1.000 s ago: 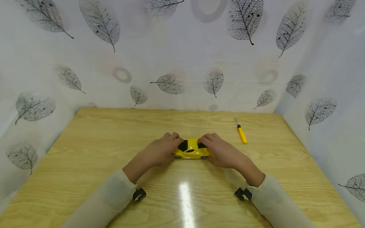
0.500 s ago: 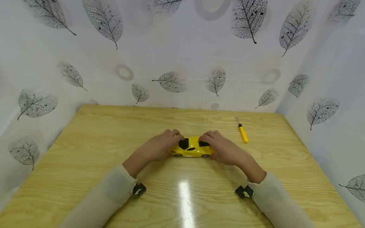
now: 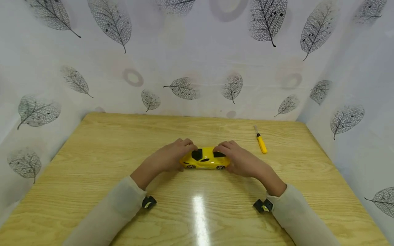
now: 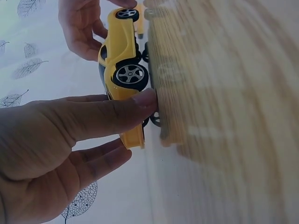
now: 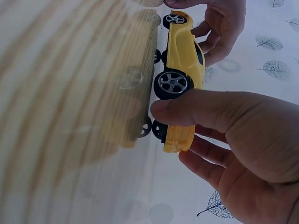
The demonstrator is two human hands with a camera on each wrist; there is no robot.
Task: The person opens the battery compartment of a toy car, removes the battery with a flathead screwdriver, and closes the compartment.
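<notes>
Yellow toy car [image 3: 207,159], upright, fingers [image 3: 187,148] gripping both ends — middle exposed

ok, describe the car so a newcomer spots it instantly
Find the wooden table, then the left hand and right hand near its middle. Between them they hold a yellow toy car by its ends. Unlike the yellow-handled tool farther right, it has wheels and black windows.

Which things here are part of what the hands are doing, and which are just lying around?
Part of the job:
yellow toy car, gripped at both ends
left hand
right hand

Seemingly just lying around:
yellow-handled tool, untouched on the table
</notes>
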